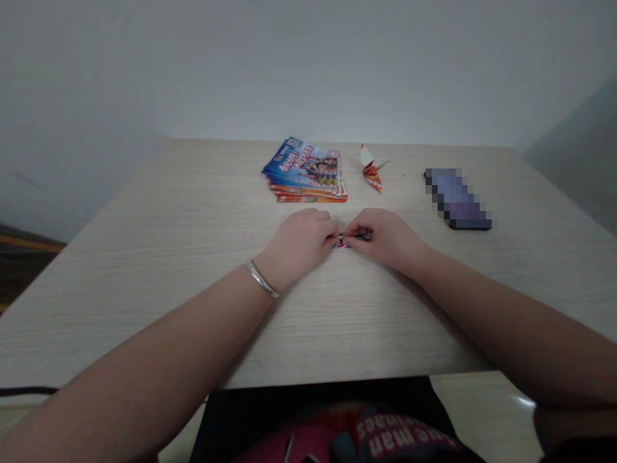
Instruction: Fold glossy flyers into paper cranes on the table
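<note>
Head camera, looking forward and down: a person seated at a pale wood-grain table (202,218) has both bare forearms stretched forward, the hands meeting near the middle of the tabletop. Between the fingertips, low against the table, is a small folded scrap of red, white and blue printed paper (342,243), mostly covered by the hands. The left hand (307,241), with a plain silver-coloured metal bangle (261,279) at its wrist, has its fingers curled in and closed on the scrap's left end; its thumb is hidden. The right hand (385,238) pinches the other end between thumb and forefinger, its remaining fingers bent under (a dark sliver shows beneath them, too small to identify). The scrap looks very light and probably thin, slightly slick from its printing; it should take a crease readily but could tear or crumple if pulled hard. The best hold would seem to be a fingertip pinch at the folded edges, with the layers pressed flat against the table. Beyond the left hand lies a loosely fanned stack of glossy leaflets (308,168), blue on top with orange edges below. Just to the right of the stack stands a folded orange-and-white paper crane (371,172), touching nothing but the table. Farther right, apart from the hands, lies a dark rectangular phone (456,198), its screen pixelated. A plain pale wall (308,71) rises behind.
</note>
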A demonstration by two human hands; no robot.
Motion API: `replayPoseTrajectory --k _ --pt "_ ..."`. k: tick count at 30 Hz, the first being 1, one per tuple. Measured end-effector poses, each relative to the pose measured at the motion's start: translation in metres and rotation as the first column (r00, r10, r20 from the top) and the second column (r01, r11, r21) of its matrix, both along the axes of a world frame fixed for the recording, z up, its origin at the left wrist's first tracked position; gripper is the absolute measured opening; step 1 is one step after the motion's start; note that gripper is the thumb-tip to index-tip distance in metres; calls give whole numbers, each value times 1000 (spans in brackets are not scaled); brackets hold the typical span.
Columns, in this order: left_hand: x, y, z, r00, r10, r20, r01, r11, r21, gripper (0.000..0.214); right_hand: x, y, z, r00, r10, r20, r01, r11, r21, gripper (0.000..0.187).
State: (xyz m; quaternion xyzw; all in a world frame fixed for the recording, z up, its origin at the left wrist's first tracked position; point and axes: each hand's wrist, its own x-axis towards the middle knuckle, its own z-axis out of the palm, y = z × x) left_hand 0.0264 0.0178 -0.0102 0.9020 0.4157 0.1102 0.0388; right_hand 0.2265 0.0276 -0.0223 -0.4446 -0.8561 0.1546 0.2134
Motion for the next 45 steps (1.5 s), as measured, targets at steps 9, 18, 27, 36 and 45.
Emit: replayPoseTrajectory --k 9,18,27,36,45 --pt "0 -2 1 998 -25 -49 26 999 36 19 3 -1 2 991 56 123 -66 995 76 7" --pt "-1 -2 1 999 -15 -46 16 1000 25 22 4 0 4 994 26 108 -28 999 16 6" --pt "-5 -1 3 993 74 -90 -73 997 11 16 22 9 -7 994 78 73 -86 991 99 14" --pt "-6 1 -5 1000 -5 -20 6 999 51 16 11 8 -8 997 70 44 -73 996 58 12" --pt "-6 1 0 999 22 -31 -22 1000 -9 15 24 15 -3 997 38 63 -35 998 -44 5"
